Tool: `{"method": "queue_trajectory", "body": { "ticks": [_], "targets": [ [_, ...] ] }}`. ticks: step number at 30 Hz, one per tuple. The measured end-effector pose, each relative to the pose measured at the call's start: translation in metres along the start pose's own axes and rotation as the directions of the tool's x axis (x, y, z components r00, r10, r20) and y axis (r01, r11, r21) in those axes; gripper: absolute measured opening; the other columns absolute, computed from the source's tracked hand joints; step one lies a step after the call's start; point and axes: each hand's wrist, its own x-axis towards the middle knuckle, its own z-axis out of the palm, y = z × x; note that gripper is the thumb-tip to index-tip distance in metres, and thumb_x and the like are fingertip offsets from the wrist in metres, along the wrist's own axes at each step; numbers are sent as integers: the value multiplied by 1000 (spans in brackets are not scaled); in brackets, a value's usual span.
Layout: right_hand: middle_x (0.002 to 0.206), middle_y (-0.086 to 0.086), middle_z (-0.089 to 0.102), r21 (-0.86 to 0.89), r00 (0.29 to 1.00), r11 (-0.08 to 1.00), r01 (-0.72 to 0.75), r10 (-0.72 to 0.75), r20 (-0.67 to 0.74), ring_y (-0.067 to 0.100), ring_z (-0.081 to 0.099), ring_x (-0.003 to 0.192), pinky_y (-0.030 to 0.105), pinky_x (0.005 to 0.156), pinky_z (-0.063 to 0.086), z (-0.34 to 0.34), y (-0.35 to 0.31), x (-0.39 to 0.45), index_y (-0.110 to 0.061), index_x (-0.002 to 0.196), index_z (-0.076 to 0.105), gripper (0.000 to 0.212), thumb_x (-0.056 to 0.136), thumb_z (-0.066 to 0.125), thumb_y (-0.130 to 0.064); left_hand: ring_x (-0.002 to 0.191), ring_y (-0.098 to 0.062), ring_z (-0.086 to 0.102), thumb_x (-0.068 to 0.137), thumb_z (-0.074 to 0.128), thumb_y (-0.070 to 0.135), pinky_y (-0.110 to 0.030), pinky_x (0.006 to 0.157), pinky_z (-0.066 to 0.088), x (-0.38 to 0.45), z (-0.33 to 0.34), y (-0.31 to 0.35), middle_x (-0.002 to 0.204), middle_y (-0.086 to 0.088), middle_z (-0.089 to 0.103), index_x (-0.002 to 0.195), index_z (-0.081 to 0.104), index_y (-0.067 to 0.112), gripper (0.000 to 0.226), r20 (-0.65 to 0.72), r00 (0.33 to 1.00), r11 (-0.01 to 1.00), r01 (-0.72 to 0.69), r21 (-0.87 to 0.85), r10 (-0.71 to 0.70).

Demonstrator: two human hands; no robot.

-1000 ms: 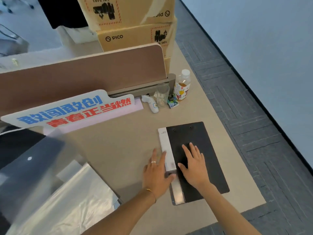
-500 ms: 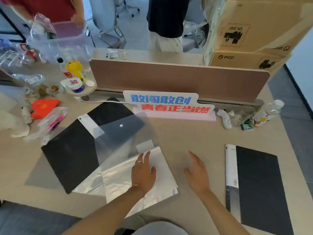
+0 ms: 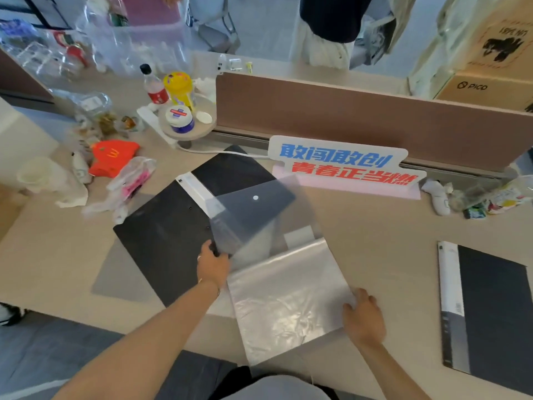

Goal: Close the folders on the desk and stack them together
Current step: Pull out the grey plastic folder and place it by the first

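A translucent plastic folder (image 3: 291, 301) lies open at the desk's front edge. Its clear flap (image 3: 253, 217), with a white snap button, is raised above the desk. My left hand (image 3: 213, 265) grips that flap's lower left corner. My right hand (image 3: 364, 319) rests on the folder's right edge, fingers spread. Under the flap, to the left, a black folder (image 3: 167, 241) with a white spine lies open. A closed black folder (image 3: 490, 310) with a white spine lies at the right of the desk.
A blue and red sign (image 3: 343, 166) stands against the brown divider (image 3: 360, 116). Bottles, jars and plastic bags crowd the back left. A red paper bag (image 3: 112, 160) and a cup lie left. Cardboard boxes (image 3: 490, 59) stand back right. A person stands behind the divider.
My left hand moved from the translucent folder's sheets up to its flap and took hold of it, lifting it. My right hand shifted right onto the folder's edge. The view swung left from the closed folder.
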Motion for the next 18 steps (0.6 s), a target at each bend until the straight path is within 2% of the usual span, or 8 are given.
{"method": "queue_trajectory", "body": {
  "ticks": [3,6,7,9,11,12,16,18],
  "targets": [
    [106,11,68,12,991,992,-125,124,42,29,58,80,38,75,50,7,5,-22,-16,130,48,37,93,52,-22,120,-31,59,92,60,21,-40,105,46,33,-9,2,130,-5,63,145,46,21,55,33,995,988,95,-119,-92],
    [89,5,61,77,980,978,-194,189,63,28,58,77,35,71,45,15,-1,-37,-18,134,44,40,95,48,-20,120,-38,62,74,66,28,-52,107,49,92,-3,-27,130,-13,66,127,54,38,56,88,982,965,179,-193,-165],
    [91,5,62,106,976,971,-216,211,56,29,60,80,35,70,45,18,-4,-38,-19,137,43,43,94,48,-20,114,-37,65,75,66,25,-51,102,52,98,-2,-28,127,-14,67,125,55,36,53,111,978,958,195,-212,-175],
    [110,11,66,163,964,950,-266,260,60,34,64,93,36,74,47,25,-9,-36,-20,144,39,53,92,48,-21,95,-31,67,87,62,11,-40,83,57,77,-7,-8,115,-15,69,130,57,22,45,157,970,942,219,-253,-183],
    [128,15,62,239,947,916,-321,310,83,35,62,102,39,81,50,30,-12,-32,-18,150,33,61,91,50,-22,78,-24,62,94,58,6,-33,67,53,51,-13,15,100,-13,66,125,60,14,32,180,972,942,198,-271,-152],
    [135,17,58,285,939,895,-344,331,92,36,61,105,40,84,51,31,-14,-31,-17,152,30,64,91,51,-22,74,-22,59,96,57,7,-31,65,52,50,-12,15,95,-11,63,121,62,13,26,190,973,944,183,-276,-133],
    [150,19,36,440,913,808,-391,400,76,43,55,118,48,95,51,26,-22,-26,-22,156,25,69,92,53,-22,84,-25,61,98,56,23,-34,71,55,40,-15,18,102,-12,62,98,66,16,12,223,969,934,174,-311,-106],
    [150,19,37,478,914,797,-370,405,32,44,52,123,52,101,48,26,-27,-20,-23,154,29,70,90,56,-22,92,-29,64,102,43,46,-41,84,55,31,-19,23,104,-13,67,96,65,14,39,282,955,909,201,-364,-98]
  ]
}}
